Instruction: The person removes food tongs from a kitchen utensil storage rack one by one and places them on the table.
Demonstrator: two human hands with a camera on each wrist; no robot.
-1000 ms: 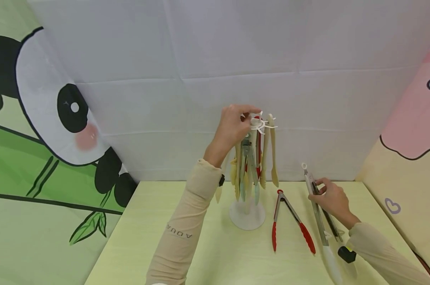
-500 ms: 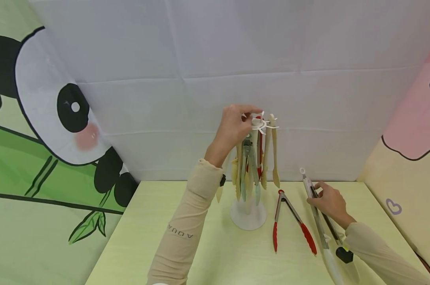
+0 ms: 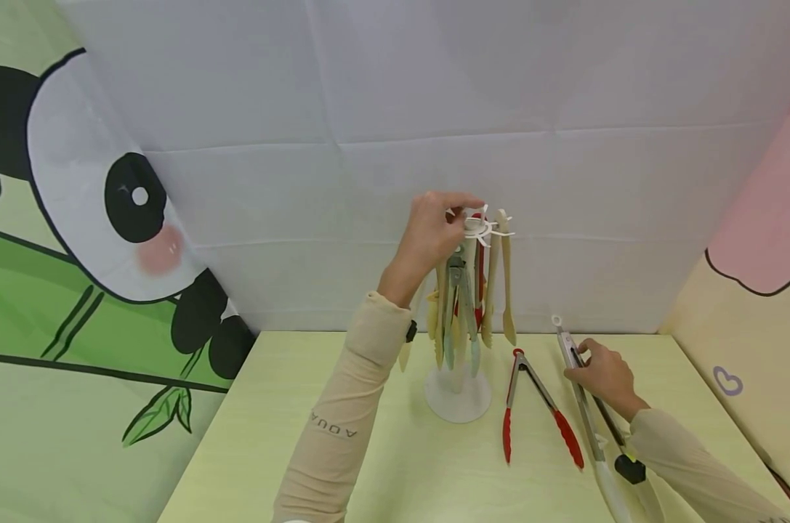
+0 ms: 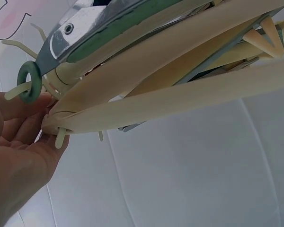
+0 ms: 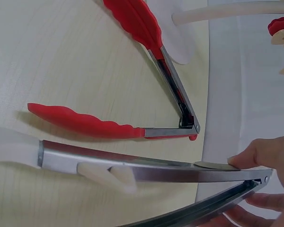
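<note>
In the head view my left hand [image 3: 430, 225] is at the top of a white rotating rack [image 3: 458, 403], its fingers bent around one end of a pair of cream tongs. The left wrist view shows those cream tongs [image 4: 146, 109] hung on a hook, with thumb and fingers pinching their top. Beside them hang green-edged metal tongs [image 4: 68, 40]. My right hand [image 3: 604, 374] grips steel tongs with white tips [image 5: 151, 172] near their hinged end, the two arms slightly apart. Red-tipped tongs [image 3: 519, 378] lie spread on the table between rack and right hand.
Several other tongs, among them a beige pair [image 3: 507, 290] and a red one, hang around the rack. A pale wood table [image 3: 290, 407] reaches back to a white cloth wall [image 3: 329, 240]. Printed cloths flank both sides.
My right hand has shifted slightly left and nearer, and the ring end of the steel tongs has dropped a little. The left hand stays at the rack top.
</note>
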